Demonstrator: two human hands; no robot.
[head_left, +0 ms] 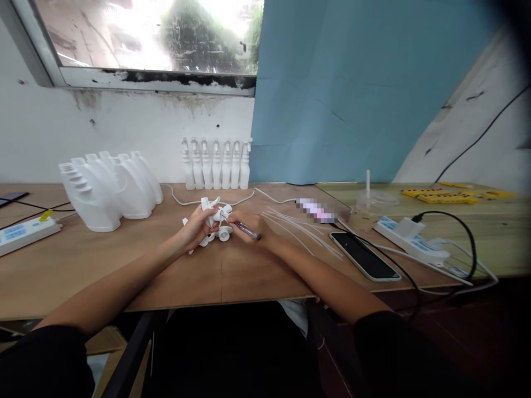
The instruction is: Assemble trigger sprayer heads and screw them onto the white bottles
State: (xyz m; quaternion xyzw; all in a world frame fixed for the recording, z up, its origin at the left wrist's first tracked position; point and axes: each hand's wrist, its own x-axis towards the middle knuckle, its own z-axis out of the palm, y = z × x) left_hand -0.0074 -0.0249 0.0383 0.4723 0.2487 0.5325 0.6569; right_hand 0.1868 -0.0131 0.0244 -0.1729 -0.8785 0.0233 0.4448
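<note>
My left hand (198, 225) is closed around a white trigger spray head (218, 213), held just above the table. In the fist of my right hand (249, 224) is a screwdriver (249, 229) with a brownish, see-through handle; its thin metal shaft points left and meets the spray head's open end. Fingers partly hide where the two touch. More white spray heads (224, 234) lie beneath and beside my left hand. To the right, several thin white tubes (301, 226) are strewn over the tabletop.
Large white bottles (99, 193) stand at left, and a row of slim spray bottles (216, 166) lines the wall. A phone (365, 257), a pixelated device (316, 210), a plastic cup (364, 213) and a power strip (410, 240) with trailing cables occupy the right side.
</note>
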